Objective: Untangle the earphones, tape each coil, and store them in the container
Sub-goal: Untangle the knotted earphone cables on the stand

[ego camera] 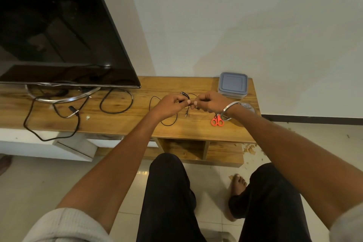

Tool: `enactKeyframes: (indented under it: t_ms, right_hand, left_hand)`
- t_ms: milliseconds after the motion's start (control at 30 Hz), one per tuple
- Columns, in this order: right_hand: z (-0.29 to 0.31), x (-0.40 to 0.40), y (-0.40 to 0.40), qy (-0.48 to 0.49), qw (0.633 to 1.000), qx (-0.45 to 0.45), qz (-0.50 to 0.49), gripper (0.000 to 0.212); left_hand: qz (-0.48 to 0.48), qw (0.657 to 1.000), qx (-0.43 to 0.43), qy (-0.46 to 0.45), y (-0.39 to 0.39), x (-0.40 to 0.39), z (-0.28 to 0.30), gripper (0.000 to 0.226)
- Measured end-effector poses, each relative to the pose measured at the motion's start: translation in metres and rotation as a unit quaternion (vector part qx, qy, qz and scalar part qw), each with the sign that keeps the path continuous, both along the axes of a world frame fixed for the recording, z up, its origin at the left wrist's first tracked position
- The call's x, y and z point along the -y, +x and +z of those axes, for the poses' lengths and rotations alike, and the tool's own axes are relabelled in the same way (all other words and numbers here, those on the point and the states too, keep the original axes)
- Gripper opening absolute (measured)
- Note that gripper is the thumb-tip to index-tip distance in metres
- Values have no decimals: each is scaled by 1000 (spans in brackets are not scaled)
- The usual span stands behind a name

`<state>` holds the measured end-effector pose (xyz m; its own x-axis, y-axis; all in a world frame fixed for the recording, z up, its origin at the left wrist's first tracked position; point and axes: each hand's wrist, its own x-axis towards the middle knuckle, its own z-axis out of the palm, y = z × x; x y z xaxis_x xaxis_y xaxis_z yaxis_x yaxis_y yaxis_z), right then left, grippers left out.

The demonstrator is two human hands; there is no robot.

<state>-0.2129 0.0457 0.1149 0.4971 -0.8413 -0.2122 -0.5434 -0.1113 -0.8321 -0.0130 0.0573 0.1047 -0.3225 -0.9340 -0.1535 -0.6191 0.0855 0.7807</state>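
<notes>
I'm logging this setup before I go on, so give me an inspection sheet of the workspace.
Surface: wooden TV unit.
Job's things: black earphones partly lifted; lidded container at the back right; tape roll behind the right wrist.
Clutter: orange scissors.
Hands: left hand and right hand both pinch the earphone wire.
Cables: black TV cables looped on the unit.
Surroundings: television, white wall, tiled floor.

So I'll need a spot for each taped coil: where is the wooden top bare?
Bare wood lies between the TV cable loop and the earphones, and along the back edge left of the container. It is crowded under both hands and at the right end, around the scissors and tape roll.
</notes>
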Motion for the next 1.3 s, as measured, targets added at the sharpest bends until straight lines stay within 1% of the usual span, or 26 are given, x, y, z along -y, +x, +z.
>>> enactKeyframes:
  t_ms: [100, 233, 333, 467, 533, 600, 733, 867, 1033, 1133, 1300]
  right_hand:
    - [3, 1, -3, 3, 1000, 0, -30, 26]
    - [7, 1, -9, -3, 999, 17, -42, 23]
    - [5, 1, -8, -17, 999, 3, -40, 24]
    - [-3, 4, -6, -42, 998, -12, -45, 19]
    - [-8, 6, -7, -53, 997, -17, -53, 17]
    - [-10, 7, -8, -59, 996, -14, -59, 20]
    - [-13, 6, -10, -70, 995, -14, -65, 21]
    - [-16, 6, -8, -75, 995, -23, -68, 21]
    - [-15, 3, -11, -83, 994, -19, -76, 18]
    - [-18, 3, -10, -83, 994, -8, -73, 18]
    - [-23, 0, -5, -82, 994, -15, -67, 27]
  left_hand:
    - [0, 1000, 13, 28, 8, 2, -5, 24]
    - [-27, 998, -5, 59, 9, -4, -4, 26]
    - [-59, 995, -9, 79, 8, -7, -4, 25]
    - [-74, 985, -24, 155, 5, -8, 0, 23]
    - [-67, 973, -72, 207, 2, -9, 4, 24]
    - [-64, 956, -133, 254, 1, -11, 9, 23]
    - [-50, 925, -237, 293, 0, -12, 14, 22]
    - [-39, 901, -311, 301, 1, -12, 15, 20]
    - [-46, 868, -391, 303, -3, -16, 24, 25]
    - [-31, 856, -425, 292, -4, -17, 30, 30]
    - [-36, 841, -471, 265, -8, -16, 37, 22]
